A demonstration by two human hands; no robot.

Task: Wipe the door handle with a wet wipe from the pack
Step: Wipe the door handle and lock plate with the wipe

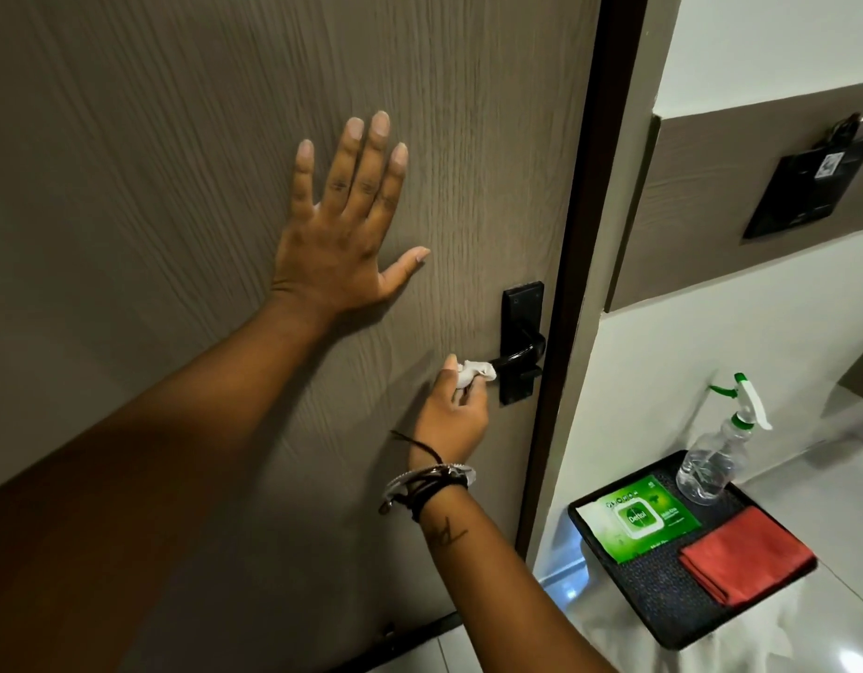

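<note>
the left hand (342,225) lies open and flat on the door (152,187), steadying it; the right hand (451,412) pinches a bunched wet wipe (474,372) against the free end of the black door handle (519,354) (pack (638,517) on the tray (662,619) below); best to wrap the wipe round the lever and draw it along its whole length

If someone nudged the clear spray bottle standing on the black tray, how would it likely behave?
The spray bottle is tall and narrow with a trigger head on top, so it would probably tip rather than slide. It looks only partly filled, so likely light. The tray's textured surface may grip its base, which would favour toppling.
</note>
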